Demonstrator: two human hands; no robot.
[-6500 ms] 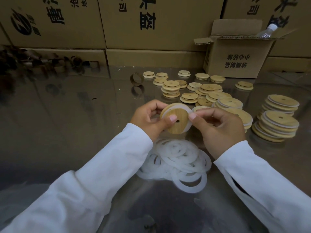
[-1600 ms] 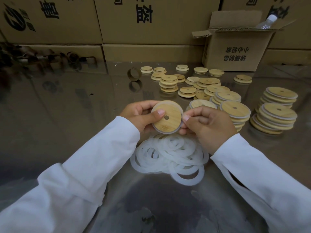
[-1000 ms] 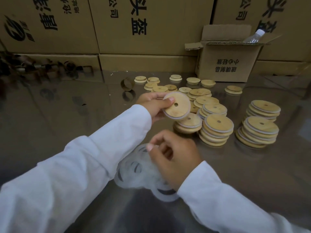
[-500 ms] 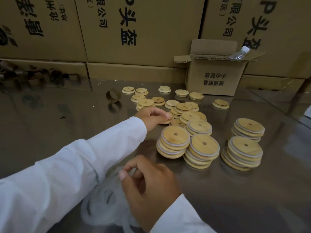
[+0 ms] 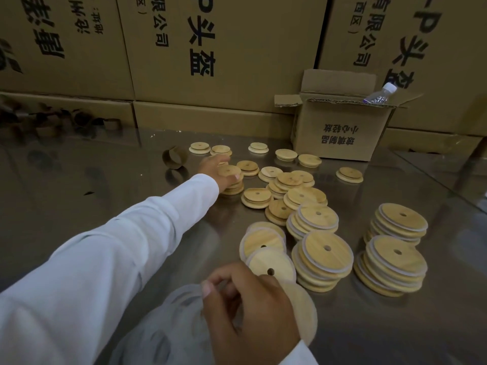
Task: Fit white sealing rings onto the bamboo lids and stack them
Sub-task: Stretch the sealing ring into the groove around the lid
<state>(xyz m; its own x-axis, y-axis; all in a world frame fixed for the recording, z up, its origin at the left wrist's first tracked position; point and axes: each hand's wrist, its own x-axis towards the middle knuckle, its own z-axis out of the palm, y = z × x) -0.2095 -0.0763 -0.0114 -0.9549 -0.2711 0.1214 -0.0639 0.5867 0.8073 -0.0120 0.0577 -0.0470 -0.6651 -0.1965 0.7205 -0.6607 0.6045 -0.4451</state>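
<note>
Across my bench (image 5: pixel 79 180), printed cartons (image 5: pixel 237 48) line the far wall. Far right, an open small box (image 5: pixel 340 133) holds a plastic bottle (image 5: pixel 379 94). A brown cardboard ring (image 5: pixel 174 160) stands far centre-left.

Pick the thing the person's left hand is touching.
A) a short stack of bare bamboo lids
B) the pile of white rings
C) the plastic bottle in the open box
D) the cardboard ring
A: the left hand grips the top lid of a short stack of bare bamboo lids.

A packing or storage room in a small factory: printed shipping cartons (image 5: pixel 224 48) stand walled behind a glossy counter (image 5: pixel 79 180), and bamboo lids (image 5: pixel 324 259) lie on it in stacked batches beside an opened box (image 5: pixel 340 127)
</note>
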